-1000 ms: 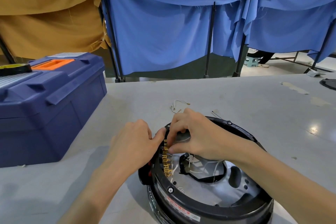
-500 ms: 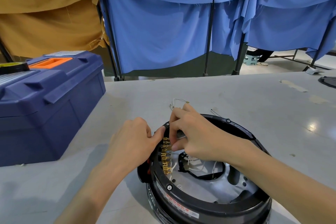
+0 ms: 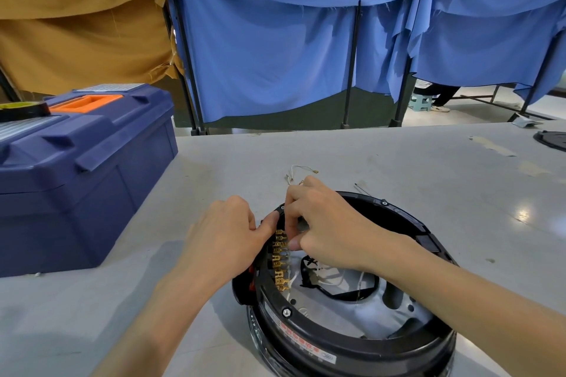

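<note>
**Table** (image 3: 398, 168): the grey work surface. Everything rests on it, which leaves me both hands for the work.

**Toolbox** (image 3: 76, 168): lid down, on my left and well apart from the work. I judge it is parked there to leave room.

**Base** (image 3: 398, 352): a round black appliance shell at the near edge, just below the camera. It lies open side up, so its inside wiring faces me.

**Left hand** (image 3: 226, 239): fingers curled over the outer wall of the base, thumb pressed on the rim. I judge this grip stops the shell turning while the other hand works.

**Right hand** (image 3: 330, 229): reaches in over the far-left rim with fingers bent. Thumb and fingertips pinch at the upper end of the terminals, but which connector they hold is hidden from me.

**Terminals** (image 3: 279, 263): a row of brass tabs along the inner left wall, with white leads running from them toward the middle.

**Wire** (image 3: 298, 168): a loose white lead on the table just beyond the right hand, apparently set aside.
</note>
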The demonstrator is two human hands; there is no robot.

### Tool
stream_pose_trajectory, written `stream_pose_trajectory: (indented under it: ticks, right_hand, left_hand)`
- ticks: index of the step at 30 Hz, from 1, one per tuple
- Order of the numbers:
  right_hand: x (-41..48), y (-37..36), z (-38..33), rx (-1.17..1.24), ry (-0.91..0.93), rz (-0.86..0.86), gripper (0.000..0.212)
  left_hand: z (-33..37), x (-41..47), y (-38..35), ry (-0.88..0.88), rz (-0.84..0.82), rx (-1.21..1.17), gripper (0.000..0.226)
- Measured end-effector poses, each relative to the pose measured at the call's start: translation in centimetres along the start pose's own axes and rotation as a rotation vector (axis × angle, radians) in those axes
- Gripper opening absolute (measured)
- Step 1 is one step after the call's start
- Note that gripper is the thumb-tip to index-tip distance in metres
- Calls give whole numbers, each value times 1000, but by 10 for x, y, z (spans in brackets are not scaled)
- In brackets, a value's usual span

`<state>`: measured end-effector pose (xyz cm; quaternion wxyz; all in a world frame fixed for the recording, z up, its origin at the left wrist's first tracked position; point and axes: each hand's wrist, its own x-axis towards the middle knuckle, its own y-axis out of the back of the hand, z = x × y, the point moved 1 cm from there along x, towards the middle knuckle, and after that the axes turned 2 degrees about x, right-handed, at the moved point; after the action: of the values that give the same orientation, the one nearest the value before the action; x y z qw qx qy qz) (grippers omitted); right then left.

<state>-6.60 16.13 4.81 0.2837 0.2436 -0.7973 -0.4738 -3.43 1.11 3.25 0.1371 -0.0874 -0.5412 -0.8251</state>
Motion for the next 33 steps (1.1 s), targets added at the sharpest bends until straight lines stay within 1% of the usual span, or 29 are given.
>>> stream_pose_trajectory:
  ticks: [3,8,11,18,23,26,30,33]
  right_hand:
    - [1,0,-1,17,-18,-2,32]
    - [1,-1,0,22,-27,-3,19]
    - [1,0,0,44,-34,-24,15]
    - [0,3,0,83,-59,-45,27]
    - [-1,0,-1,72,-44,-28,25]
    - [-1,0,-2,66,-39,-13,29]
    - [-1,-1,-2,62,-28,2,34]
    - [-1,-3,-1,78,-14,6,33]
  left_hand:
    - [0,0,0,3,2,2,66]
    - [-1,0,0,4,1,13,66]
    - [-1,0,-1,-3,0,8,66]
    - [-2,0,-1,-11,8,5,67]
    - [-1,0,-1,-8,3,9,67]
    - [-2,1,-2,11,-9,18,66]
    - [-1,0,-4,53,4,98,63]
    - [1,-1,-5,68,31,191,61]
